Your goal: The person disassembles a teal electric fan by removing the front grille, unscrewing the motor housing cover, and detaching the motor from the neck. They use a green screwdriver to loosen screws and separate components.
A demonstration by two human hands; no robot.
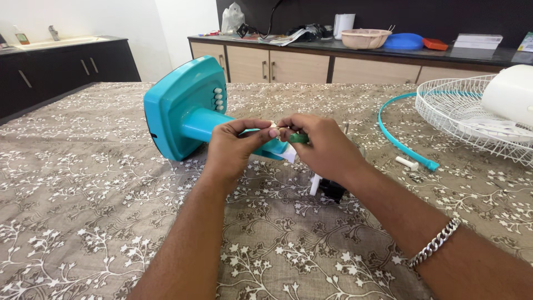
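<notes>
A turquoise fan base (180,108) with white push buttons lies on its side on the table, its stem pointing right toward my hands. My left hand (234,145) pinches a small pale part at its fingertips, just in front of the stem's end. My right hand (325,147) meets it fingertip to fingertip and grips a tool with a green handle (300,138). A white and black piece (328,188) lies on the cloth beneath my right wrist, partly hidden.
A white wire fan grille (469,111) with a white motor housing (511,94) sits at the right. A turquoise rim ring (400,141) and a small white peg (407,163) lie beside it. Counters with bowls stand behind the floral tablecloth (83,183).
</notes>
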